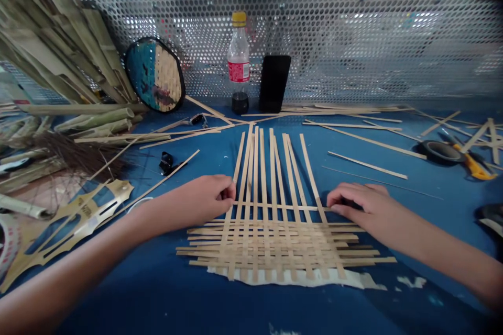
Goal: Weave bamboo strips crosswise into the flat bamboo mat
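Observation:
A flat woven mat of bamboo strips [275, 245] lies on the blue table, its upright strips fanning out away from me. One thin crosswise bamboo strip [293, 207] runs through the upright strips, a small gap beyond the woven part. My left hand [214, 196] is closed in a pinch at this strip's left end, beside the outermost upright strip. At the other end, the thumb and fingers of my right hand [359, 201] close on the strip's tip. White tape [291, 276] runs under the mat's near edge.
Loose bamboo strips [369, 165] lie across the back and right. A bottle [238, 63] and a black phone [274, 84] stand against the perforated metal screen [334, 26]. Black tape [438, 152] and a yellow-handled tool [477, 166] lie right; bamboo poles [66, 31] lean left.

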Demonstrator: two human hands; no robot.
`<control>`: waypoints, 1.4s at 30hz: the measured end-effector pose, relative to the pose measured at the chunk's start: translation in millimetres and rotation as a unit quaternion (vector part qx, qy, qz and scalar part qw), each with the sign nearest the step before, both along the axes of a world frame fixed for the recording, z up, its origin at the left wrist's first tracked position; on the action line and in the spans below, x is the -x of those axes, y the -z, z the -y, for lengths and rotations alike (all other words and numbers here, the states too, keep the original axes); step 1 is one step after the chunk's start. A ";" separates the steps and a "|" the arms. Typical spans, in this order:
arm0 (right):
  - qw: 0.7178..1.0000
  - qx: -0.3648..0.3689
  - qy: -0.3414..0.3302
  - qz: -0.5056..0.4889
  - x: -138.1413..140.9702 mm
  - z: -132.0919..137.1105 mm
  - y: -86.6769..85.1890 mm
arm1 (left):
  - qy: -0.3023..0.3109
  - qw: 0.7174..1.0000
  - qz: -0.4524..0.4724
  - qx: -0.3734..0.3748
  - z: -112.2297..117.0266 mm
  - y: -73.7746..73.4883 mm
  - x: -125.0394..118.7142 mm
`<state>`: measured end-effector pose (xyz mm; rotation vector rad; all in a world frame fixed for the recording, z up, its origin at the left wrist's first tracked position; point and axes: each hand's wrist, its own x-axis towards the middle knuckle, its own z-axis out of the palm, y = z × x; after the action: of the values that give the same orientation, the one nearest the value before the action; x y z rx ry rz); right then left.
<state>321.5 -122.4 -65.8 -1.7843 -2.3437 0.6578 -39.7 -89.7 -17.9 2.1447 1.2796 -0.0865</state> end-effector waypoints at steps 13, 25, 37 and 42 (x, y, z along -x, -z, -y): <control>1.000 -0.009 -0.003 -0.021 13.7 10.6 -11.3 | 0.001 0.997 -0.033 0.072 -1.6 -6.7 15.0; 0.995 -0.098 -0.021 -0.019 22.1 20.5 -19.5 | 0.045 0.976 -0.083 -0.196 21.4 -5.8 -5.1; 0.958 -0.272 -0.033 0.080 107.5 48.5 -1.0 | 0.005 0.931 -0.065 -0.360 70.1 42.4 -47.3; 0.956 -0.280 -0.041 0.080 108.8 47.4 1.0 | 0.032 0.932 -0.059 -0.357 68.6 41.6 -46.8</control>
<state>212.7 -169.8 -66.8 -1.5265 -2.3825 -0.1551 7.1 -158.3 -59.5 2.8286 1.4594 0.2713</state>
